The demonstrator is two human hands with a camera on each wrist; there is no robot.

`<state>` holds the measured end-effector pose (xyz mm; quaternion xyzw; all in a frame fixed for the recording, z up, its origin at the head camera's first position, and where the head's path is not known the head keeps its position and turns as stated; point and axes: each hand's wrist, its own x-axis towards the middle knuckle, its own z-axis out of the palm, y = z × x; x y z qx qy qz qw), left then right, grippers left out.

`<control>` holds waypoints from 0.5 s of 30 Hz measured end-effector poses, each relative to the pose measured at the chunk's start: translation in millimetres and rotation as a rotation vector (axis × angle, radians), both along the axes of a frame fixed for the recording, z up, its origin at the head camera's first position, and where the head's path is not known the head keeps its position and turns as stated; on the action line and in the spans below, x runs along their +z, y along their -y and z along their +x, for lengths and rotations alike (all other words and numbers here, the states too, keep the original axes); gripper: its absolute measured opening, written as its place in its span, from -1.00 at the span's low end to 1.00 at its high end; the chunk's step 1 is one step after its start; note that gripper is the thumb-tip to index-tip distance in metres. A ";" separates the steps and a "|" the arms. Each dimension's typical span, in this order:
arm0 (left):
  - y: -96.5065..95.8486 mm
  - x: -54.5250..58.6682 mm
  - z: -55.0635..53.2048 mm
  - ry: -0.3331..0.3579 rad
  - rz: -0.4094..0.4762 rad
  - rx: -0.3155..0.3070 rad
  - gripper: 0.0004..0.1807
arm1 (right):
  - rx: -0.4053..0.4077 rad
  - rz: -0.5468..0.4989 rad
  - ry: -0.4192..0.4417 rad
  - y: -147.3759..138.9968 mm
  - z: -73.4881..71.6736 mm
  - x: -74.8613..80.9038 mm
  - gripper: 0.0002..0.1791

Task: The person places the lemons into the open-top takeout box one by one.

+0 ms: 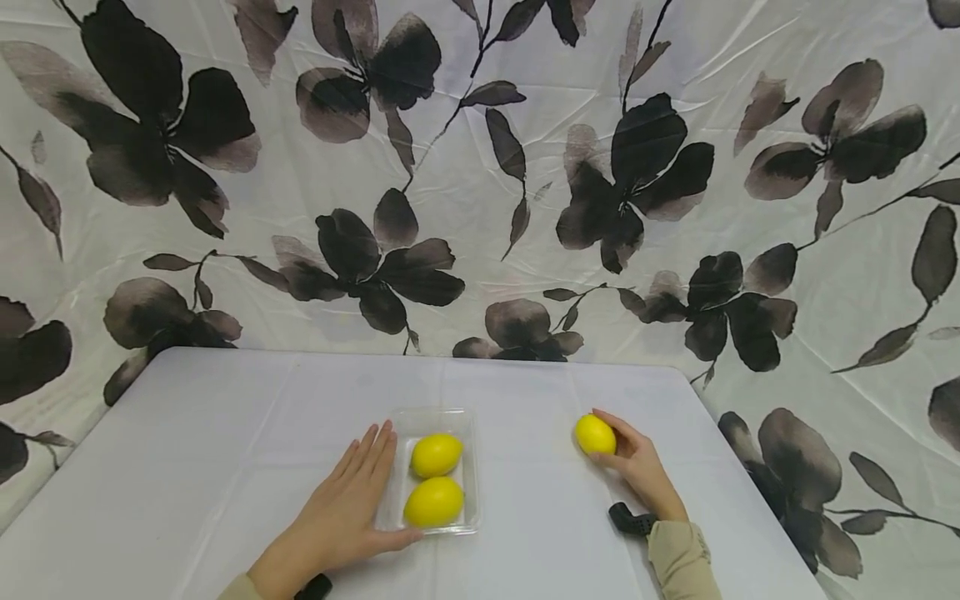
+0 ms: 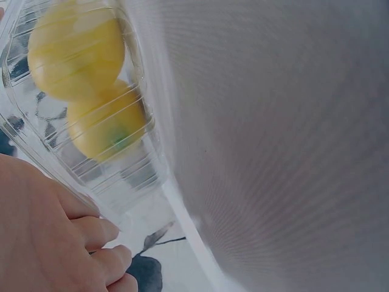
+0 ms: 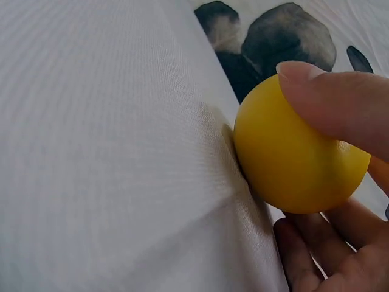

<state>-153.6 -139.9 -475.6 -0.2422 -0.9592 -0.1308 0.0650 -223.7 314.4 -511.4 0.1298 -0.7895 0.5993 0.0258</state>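
My right hand [image 1: 640, 465] holds a yellow lemon [image 1: 595, 435] between thumb and fingers on the right part of the table. In the right wrist view the thumb lies across the lemon [image 3: 298, 152], close to the white cloth. A clear plastic container [image 1: 471, 467] stands near the middle, holding a lemon [image 1: 437, 455] at the back and another lemon [image 1: 434, 502] in front. My left hand [image 1: 339, 507] lies along its left side with straight fingers, thumb at its near left corner. The left wrist view shows both lemons [image 2: 76, 52] through the ribbed clear wall.
A white cloth covers the table [image 1: 225, 433]. Behind it hangs a white curtain [image 1: 517, 208] with dark flower prints. Black straps or mounts [image 1: 632, 520] sit at both wrists, beside beige sleeves [image 1: 681, 557].
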 end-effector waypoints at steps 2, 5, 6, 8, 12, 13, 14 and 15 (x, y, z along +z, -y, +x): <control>-1.0 0.2 -0.8 0.000 0.002 -0.003 0.38 | -0.019 0.019 -0.006 -0.5 0.1 -0.1 -0.24; -1.6 1.5 -1.0 -0.003 -0.002 -0.004 0.38 | -0.016 0.025 -0.014 -0.4 0.5 0.0 -0.25; -1.7 1.8 -0.9 -0.002 -0.002 -0.004 0.38 | -0.013 0.024 -0.015 -0.3 0.6 -0.1 -0.25; -1.7 2.7 -0.5 -0.001 -0.007 -0.004 0.38 | -0.005 0.029 -0.021 -0.2 0.9 -0.2 -0.24; -2.0 3.9 0.0 -0.001 -0.009 -0.002 0.38 | -0.012 0.032 -0.011 1.0 1.4 0.5 -0.24; -2.0 4.2 0.1 0.000 -0.010 -0.001 0.39 | -0.016 0.032 -0.004 1.6 1.5 0.8 -0.24; -2.1 4.5 0.2 0.001 -0.010 -0.001 0.39 | -0.022 0.031 0.004 2.0 1.7 0.9 -0.24; -2.1 4.7 0.2 0.002 -0.009 -0.001 0.39 | -0.030 0.030 0.014 2.5 1.7 1.2 -0.24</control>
